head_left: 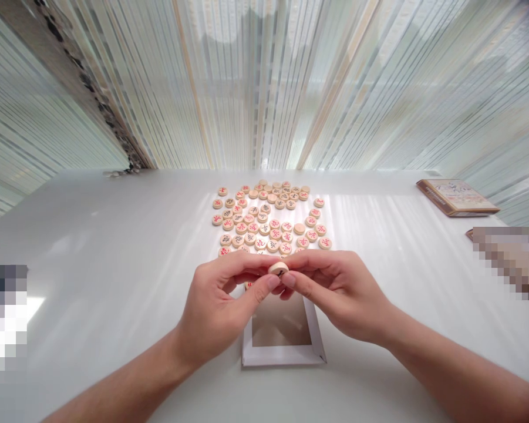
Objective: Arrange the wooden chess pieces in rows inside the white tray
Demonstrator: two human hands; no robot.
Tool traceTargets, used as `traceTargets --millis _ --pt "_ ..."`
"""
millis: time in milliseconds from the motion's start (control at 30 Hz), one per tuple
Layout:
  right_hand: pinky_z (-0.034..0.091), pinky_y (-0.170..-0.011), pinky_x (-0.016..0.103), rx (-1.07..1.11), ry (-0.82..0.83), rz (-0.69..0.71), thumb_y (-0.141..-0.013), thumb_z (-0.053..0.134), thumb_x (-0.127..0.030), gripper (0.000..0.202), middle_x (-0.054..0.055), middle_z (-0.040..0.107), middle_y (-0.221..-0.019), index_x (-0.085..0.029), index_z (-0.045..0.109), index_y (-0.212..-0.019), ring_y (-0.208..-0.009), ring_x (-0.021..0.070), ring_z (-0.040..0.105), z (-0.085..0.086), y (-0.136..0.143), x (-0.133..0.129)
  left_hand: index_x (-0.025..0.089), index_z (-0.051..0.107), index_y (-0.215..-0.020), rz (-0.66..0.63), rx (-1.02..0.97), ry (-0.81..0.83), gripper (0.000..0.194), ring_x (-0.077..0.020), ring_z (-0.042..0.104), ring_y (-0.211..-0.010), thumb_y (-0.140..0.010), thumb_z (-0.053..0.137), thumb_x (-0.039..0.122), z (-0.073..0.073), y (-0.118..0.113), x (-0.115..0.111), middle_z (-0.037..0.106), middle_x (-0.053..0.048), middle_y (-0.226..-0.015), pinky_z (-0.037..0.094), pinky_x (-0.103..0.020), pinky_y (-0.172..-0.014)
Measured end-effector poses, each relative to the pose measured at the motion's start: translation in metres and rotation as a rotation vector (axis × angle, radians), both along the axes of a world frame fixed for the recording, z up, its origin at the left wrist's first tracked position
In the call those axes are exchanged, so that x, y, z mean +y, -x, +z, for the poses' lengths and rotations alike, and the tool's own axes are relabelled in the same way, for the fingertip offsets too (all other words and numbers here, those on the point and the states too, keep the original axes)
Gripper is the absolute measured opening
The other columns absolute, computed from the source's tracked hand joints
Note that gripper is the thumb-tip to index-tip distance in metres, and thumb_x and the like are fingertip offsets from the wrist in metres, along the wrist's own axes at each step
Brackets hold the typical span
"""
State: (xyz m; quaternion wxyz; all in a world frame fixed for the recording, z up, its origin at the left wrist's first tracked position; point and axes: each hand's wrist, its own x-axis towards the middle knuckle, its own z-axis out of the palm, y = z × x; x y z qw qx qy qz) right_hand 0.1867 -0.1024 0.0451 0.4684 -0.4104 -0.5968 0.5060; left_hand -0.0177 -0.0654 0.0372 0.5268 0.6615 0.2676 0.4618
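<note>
Between the fingertips of my left hand [222, 305] and my right hand [343, 294] is one round wooden xiangqi piece [278, 268], tilted so part of a black character shows. Both hands are closed on it, thumbs in front and fingers behind. Just below them lies an open shallow box [284, 355] with white walls and a brown bottom. Its far end is covered by my hands, where a bit of a red-marked piece shows at the left. Beyond my hands, many more xiangqi pieces [275, 224] with red or black characters lie spread on the table; a few show blank faces.
A brown-sided box lid with a printed top [460, 195] lies at the far right of the white table [127, 264]. Nearer on the right is a blurred-out item [511, 258], and another blurred patch is at the left edge. Striped curtains [255, 88] hang behind the table.
</note>
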Motion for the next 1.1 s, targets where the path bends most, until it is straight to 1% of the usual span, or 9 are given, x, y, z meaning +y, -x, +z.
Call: traceTargets --millis 100,200,433,500,600,733,867,1000,1100 --pt "0.063 -0.077 0.027 -0.155 -0.206 -0.064 -0.103 0.068 -0.019 0.020 0.003 0.084 -0.096 -0.026 0.084 -0.114 -0.086 0.0169 0.078 -0.005 -0.002 0.001 0.025 0.085 -0.113 0.075 0.056 -0.134 0.029 -0.0156 0.081 -0.090 -0.092 0.079 0.006 -0.003 0.002 0.003 0.085 -0.001 -0.099 0.067 -0.024 -0.084" --pt "0.062 -0.079 0.031 -0.231 -0.369 -0.144 -0.099 0.071 -0.014 0.024 0.004 0.083 -0.100 -0.027 0.083 -0.115 -0.090 0.0185 0.077 -0.008 -0.003 0.003 0.024 0.085 -0.111 0.129 0.088 -0.214 0.031 -0.0153 0.080 -0.089 -0.090 0.080 0.002 -0.006 0.004 0.006 0.085 -0.001 -0.098 0.065 -0.024 -0.083" --pt "0.061 -0.077 0.032 -0.222 -0.527 -0.211 -0.094 0.075 -0.006 0.028 0.004 0.083 -0.097 -0.024 0.082 -0.113 -0.086 0.0175 0.076 -0.010 -0.002 0.006 0.023 0.086 -0.112 0.159 0.095 -0.313 0.037 -0.0131 0.081 -0.090 -0.086 0.081 -0.003 -0.007 0.003 0.007 0.087 0.001 -0.102 0.065 -0.020 -0.085" --pt "0.062 -0.077 0.032 -0.198 -0.497 -0.216 -0.093 0.076 -0.006 0.030 0.003 0.084 -0.097 -0.026 0.083 -0.114 -0.086 0.0175 0.077 -0.012 -0.002 0.005 0.024 0.086 -0.114 0.162 0.083 -0.303 0.040 -0.0127 0.082 -0.089 -0.085 0.082 -0.003 -0.006 0.002 0.006 0.087 0.001 -0.103 0.065 -0.018 -0.085" --pt "0.066 -0.080 0.031 -0.077 -0.336 -0.212 -0.093 0.080 -0.011 0.029 0.002 0.085 -0.100 -0.030 0.085 -0.115 -0.090 0.0184 0.079 -0.014 -0.002 0.004 0.027 0.087 -0.114 0.150 0.038 -0.220 0.042 -0.0129 0.083 -0.086 -0.084 0.084 -0.001 -0.005 0.001 0.005 0.088 0.002 -0.103 0.067 -0.017 -0.081" --pt "0.069 -0.074 0.028 0.137 -0.034 -0.161 -0.088 0.089 -0.023 0.022 0.002 0.086 -0.092 -0.032 0.088 -0.108 -0.081 0.0182 0.081 -0.013 -0.001 0.005 0.029 0.088 -0.111 0.090 -0.038 0.041 0.034 -0.0137 0.083 -0.079 -0.086 0.085 0.006 -0.003 0.000 0.003 0.088 0.001 -0.092 0.069 -0.017 -0.074" --pt "0.067 -0.068 0.023 0.169 0.128 -0.112 -0.087 0.091 -0.030 0.022 0.003 0.086 -0.086 -0.031 0.088 -0.110 -0.071 0.0142 0.078 -0.011 -0.004 0.009 0.031 0.089 -0.106 0.040 -0.093 0.264 0.025 -0.0135 0.083 -0.074 -0.088 0.086 0.013 -0.002 -0.001 0.004 0.087 0.002 -0.084 0.069 -0.017 -0.072" --pt "0.068 -0.079 0.027 0.233 0.216 -0.042 -0.084 0.094 -0.028 0.037 0.005 0.086 -0.093 -0.031 0.085 -0.120 -0.085 0.0179 0.081 -0.010 -0.005 0.010 0.030 0.089 -0.105 0.035 -0.081 0.302 0.021 -0.0129 0.081 -0.073 -0.088 0.088 0.018 -0.001 -0.001 0.007 0.086 0.001 -0.084 0.068 -0.017 -0.072" --pt "0.067 -0.080 0.026 0.259 0.231 -0.026 -0.081 0.096 -0.026 0.040 0.004 0.086 -0.092 -0.032 0.085 -0.119 -0.084 0.0166 0.079 -0.008 -0.004 0.009 0.028 0.090 -0.104 0.046 -0.054 0.285 0.020 -0.0136 0.080 -0.075 -0.087 0.088 0.019 0.000 0.000 0.008 0.086 0.000 -0.086 0.068 -0.018 -0.072"
